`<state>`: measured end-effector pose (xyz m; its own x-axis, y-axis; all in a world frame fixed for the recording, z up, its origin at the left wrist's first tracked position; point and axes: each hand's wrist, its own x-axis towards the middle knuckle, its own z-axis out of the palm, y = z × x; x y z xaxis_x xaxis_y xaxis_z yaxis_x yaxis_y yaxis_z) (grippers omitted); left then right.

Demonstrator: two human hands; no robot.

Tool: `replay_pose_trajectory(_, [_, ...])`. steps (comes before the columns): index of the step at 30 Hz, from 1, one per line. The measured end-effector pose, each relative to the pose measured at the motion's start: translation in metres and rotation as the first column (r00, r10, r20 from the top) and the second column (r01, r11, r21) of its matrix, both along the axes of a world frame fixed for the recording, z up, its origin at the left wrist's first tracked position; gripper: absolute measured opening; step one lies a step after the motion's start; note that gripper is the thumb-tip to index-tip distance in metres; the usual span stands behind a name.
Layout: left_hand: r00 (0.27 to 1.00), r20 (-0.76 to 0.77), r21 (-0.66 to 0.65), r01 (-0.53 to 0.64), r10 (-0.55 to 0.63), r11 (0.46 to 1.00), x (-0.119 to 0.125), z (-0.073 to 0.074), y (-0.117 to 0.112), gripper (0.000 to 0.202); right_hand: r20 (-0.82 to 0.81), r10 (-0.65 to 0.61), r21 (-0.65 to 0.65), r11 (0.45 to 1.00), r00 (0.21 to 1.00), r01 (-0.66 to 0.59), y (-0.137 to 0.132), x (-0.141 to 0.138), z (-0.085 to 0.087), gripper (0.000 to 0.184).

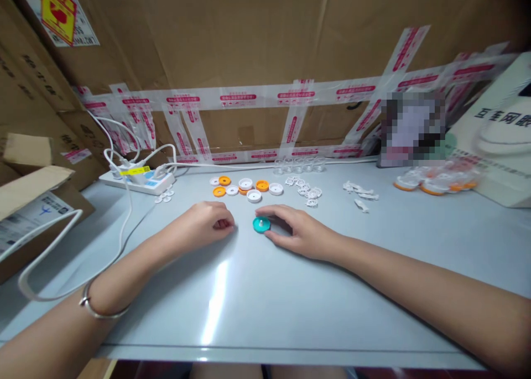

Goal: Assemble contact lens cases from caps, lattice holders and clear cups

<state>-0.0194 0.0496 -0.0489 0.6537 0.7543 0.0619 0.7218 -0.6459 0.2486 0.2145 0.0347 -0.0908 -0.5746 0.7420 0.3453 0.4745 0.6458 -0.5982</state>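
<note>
Teal disc [261, 224], one, in right hand [299, 233]; five white discs [254, 196] beyond.

Your right hand [298, 232] pinches a teal disc [261, 224] on the grey table [290, 307]; your left hand [207, 222] rests curled just beside it, orange and white discs [245, 187] behind.

Open counter [290, 307] near me is free to cross. Ahead, orange and white discs [245, 188] and small white clips [307, 193] block the way. The power strip [139, 180] and its cable [43, 245] crowd the left, a white box [498, 141] the right.
</note>
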Motion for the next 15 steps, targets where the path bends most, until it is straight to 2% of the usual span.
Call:
replay_pose_trajectory(4, [0.996, 0.072, 0.133, 0.041, -0.051, 0.990, 0.009, -0.007, -0.005, 0.018, -0.043, -0.009, -0.047, 0.999, 0.999, 0.007, 0.002, -0.001, -0.002, 0.032])
replay_pose_trajectory(10, [0.951, 0.226, 0.310, 0.136, -0.212, 0.941, 0.024, -0.015, -0.011, 0.017, -0.110, 0.033, -0.077, 0.996, 0.993, -0.041, 0.003, -0.001, -0.003, 0.032])
replay_pose_trajectory(15, [0.948, 0.151, 0.397, 0.201, -0.280, 0.895, 0.027, -0.018, -0.009, 0.017, -0.127, 0.047, -0.091, 0.994, 0.991, -0.059, 0.003, 0.000, -0.004, 0.031])
